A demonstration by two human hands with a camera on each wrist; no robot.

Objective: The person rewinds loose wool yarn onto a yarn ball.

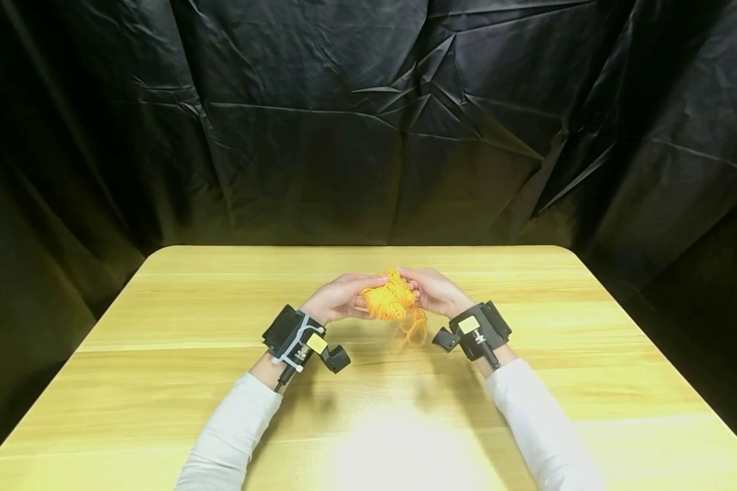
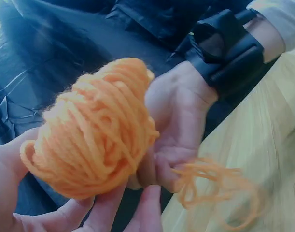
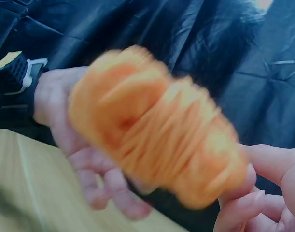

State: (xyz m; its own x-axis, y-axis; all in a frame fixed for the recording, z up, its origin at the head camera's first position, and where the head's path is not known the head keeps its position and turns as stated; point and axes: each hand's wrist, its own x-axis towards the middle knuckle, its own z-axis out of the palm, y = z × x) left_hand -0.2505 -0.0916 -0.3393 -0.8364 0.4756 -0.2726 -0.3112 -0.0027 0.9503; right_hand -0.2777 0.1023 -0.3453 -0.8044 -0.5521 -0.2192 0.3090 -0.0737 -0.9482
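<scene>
A ball of orange yarn (image 1: pixel 388 299) is held up above the table between both hands. My left hand (image 1: pixel 340 299) grips its left side, the thumb on top and the fingers beneath. At the ball's right end, the fingers of my right hand (image 1: pixel 437 292) are curled and pinch the yarn. Loose loops of yarn (image 2: pixel 219 188) dangle below the right hand in the left wrist view. Seen from the right wrist, the wound yarn ball (image 3: pixel 157 125) is blurred and covers part of the left hand (image 3: pixel 65 111).
The pale wooden table (image 1: pixel 160 382) has rounded far corners and a bright glare near its front. A black creased sheet (image 1: pixel 319 157) hangs behind it. Both wrists wear black camera straps (image 1: pixel 295 337) with white sleeves further back.
</scene>
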